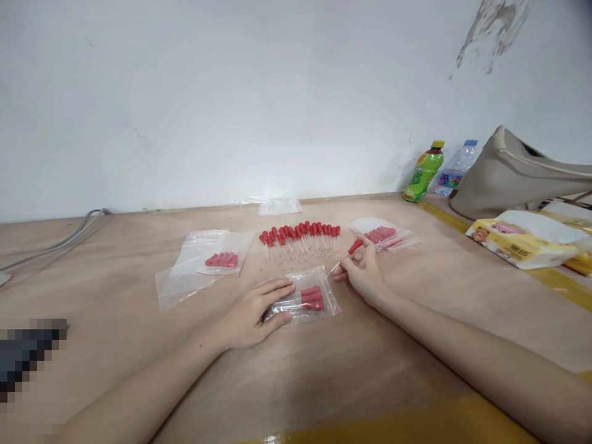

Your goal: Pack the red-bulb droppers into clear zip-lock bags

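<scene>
A dropper with a red rubber bulb (pixel 355 246) and a clear stem is pinched in the fingers of my right hand (pixel 363 271). Its tip points down and left, close to the open-looking end of a clear zip bag (pixel 330 299). Several red-bulbed droppers (pixel 312 297) lie inside that bag, bulbs to the right. Across the bag's left part rests my left hand (pixel 256 311), palm down, fingers stretched and thumb apart, covering part of the stems. Just beyond both hands, many loose droppers (pixel 300 237) lie in a row with their red bulbs away from me.
Filled bags of droppers lie at left (pixel 222 259) and right (pixel 382 234), the left one over flat plastic bags (pixel 180 277). Bags (pixel 279 206) lie by the wall. At right are a green bottle (pixel 424 172), a clear bottle (pixel 457 166), a beige handbag (pixel 490 172) and tissues (pixel 518 237).
</scene>
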Tool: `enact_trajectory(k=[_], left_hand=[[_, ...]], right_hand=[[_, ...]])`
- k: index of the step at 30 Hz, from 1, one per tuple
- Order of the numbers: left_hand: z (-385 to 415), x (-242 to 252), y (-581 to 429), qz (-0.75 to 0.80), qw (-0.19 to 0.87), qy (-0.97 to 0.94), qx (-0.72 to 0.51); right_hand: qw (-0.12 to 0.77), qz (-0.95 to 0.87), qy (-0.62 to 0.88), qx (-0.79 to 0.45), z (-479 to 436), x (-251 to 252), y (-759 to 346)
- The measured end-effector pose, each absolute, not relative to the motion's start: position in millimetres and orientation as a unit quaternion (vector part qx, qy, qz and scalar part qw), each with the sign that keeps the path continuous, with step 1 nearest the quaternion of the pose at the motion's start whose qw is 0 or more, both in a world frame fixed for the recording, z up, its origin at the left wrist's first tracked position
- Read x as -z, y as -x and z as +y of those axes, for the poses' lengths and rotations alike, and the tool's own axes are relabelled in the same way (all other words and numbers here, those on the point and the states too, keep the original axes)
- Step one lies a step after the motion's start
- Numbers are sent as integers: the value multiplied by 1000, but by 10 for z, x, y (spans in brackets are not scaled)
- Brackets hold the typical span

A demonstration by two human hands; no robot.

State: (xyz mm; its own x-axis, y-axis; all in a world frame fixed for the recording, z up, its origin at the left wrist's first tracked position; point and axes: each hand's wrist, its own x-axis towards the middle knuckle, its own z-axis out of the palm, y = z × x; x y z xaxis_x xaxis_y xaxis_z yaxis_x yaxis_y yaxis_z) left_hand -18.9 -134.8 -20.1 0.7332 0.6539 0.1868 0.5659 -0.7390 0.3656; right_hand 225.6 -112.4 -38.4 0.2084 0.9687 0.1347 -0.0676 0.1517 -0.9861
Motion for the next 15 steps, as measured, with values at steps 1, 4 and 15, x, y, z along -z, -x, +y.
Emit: enact_trajectory(k=[1, 4, 15], left_hand=[[-1345, 207, 191, 328, 144, -921, -155], [-1341, 223, 194, 320, 141, -922, -168], [-1366, 217, 183, 323, 144, -916, -187]], right_hand=[[609, -460, 490, -421, -1113, 391, -2259], [613, -449, 481, -438, -1101, 400, -2259], [492, -496, 445, -560, -1088, 406, -2349]])
